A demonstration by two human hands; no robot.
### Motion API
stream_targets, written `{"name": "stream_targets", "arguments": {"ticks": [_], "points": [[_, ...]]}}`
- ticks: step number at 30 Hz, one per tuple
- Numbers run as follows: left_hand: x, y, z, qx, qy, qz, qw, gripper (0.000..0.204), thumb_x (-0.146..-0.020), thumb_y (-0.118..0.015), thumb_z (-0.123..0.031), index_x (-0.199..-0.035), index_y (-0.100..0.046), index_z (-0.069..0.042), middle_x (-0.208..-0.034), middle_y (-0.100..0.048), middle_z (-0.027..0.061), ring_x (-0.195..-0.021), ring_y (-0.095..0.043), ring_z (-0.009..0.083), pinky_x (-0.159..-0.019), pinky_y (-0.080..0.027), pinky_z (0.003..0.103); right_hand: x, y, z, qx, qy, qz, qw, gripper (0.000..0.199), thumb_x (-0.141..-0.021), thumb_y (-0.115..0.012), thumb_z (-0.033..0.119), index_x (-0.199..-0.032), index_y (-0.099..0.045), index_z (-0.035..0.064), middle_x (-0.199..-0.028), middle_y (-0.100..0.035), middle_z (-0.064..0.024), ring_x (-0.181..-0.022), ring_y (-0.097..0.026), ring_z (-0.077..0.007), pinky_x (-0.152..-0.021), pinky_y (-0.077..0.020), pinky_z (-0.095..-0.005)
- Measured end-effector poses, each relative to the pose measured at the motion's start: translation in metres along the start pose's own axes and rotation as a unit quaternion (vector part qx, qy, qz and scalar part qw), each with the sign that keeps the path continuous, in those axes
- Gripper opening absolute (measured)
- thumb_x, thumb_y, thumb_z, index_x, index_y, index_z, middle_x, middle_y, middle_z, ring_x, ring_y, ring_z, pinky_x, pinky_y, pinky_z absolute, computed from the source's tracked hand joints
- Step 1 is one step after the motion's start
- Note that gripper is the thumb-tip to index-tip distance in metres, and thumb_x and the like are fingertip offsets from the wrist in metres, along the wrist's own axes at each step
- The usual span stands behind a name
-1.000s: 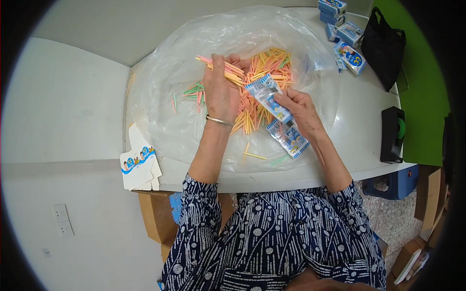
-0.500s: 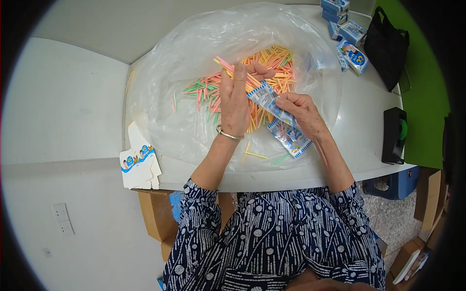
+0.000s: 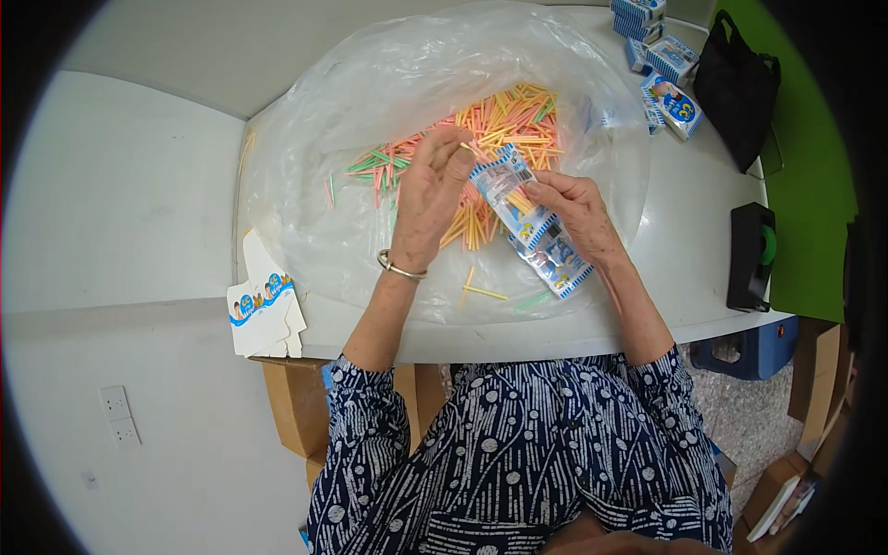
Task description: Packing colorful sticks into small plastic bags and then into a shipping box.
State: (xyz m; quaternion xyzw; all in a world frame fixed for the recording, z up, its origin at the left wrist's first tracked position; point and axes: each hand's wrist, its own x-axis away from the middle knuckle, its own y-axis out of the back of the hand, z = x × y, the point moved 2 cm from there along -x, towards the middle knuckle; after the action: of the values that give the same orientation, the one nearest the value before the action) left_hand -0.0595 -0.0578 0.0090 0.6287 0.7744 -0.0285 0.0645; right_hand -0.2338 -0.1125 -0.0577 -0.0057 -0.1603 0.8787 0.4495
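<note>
My right hand [image 3: 575, 211] grips a blue and white plastic packet [image 3: 504, 185], with thin pastel sticks showing through its clear part. Just left of the packet's upper end is my left hand [image 3: 427, 190], wearing a bangle; its fingers are pinched, and a short yellow stick [image 3: 467, 146] shows at the tips. Beneath both hands lies a pile of pink, yellow and green sticks [image 3: 513, 116] on a large clear plastic bag [image 3: 324, 139]. Another blue and white packet [image 3: 560, 264] rests on the bag under my right hand.
Small blue and white boxes [image 3: 673, 60] and a black bag [image 3: 735, 92] stand at the far right. A black tape dispenser [image 3: 749, 254] sits by the right edge. Flat white printed cartons [image 3: 264, 310] lie at the left front, and a few loose sticks [image 3: 485, 292] lie nearer me.
The bundle of pink and yellow sticks no longer shows in my left hand; sticks now show inside the packet. My left hand has drawn slightly left, away from the packet.
</note>
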Motion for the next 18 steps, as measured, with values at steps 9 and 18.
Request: {"name": "stream_targets", "arguments": {"ticks": [9, 18], "points": [[0.004, -0.004, -0.001, -0.195, -0.098, 0.114, 0.969, 0.029, -0.088, -0.063, -0.015, -0.112, -0.060, 0.001, -0.107, -0.065, 0.0126, -0.091, -0.063, 0.0173, -0.079, -0.050, 0.028, 0.001, -0.007, 0.008, -0.001, 0.027, 0.010, 1.000, 0.032, -0.089, -0.062, 0.016, -0.115, -0.062, -0.0029, -0.095, -0.067, -0.0030, -0.084, -0.058, -0.0056, -0.075, -0.0456, -0.0197], [0.000, 0.010, -0.004, -0.114, 0.008, 0.081, 0.990, 0.040, -0.080, -0.071, -0.015, -0.115, -0.057, -0.004, -0.105, -0.064, 0.0074, -0.094, -0.062, 0.0140, -0.079, -0.050, 0.027, 0.000, -0.013, 0.010, 0.090, -0.069, 0.122, 0.986, 0.028, -0.085, -0.066, 0.014, -0.108, -0.065, -0.0021, -0.090, -0.068, -0.0015, -0.078, -0.058, -0.0033, -0.068, -0.0448, -0.0190]]}}
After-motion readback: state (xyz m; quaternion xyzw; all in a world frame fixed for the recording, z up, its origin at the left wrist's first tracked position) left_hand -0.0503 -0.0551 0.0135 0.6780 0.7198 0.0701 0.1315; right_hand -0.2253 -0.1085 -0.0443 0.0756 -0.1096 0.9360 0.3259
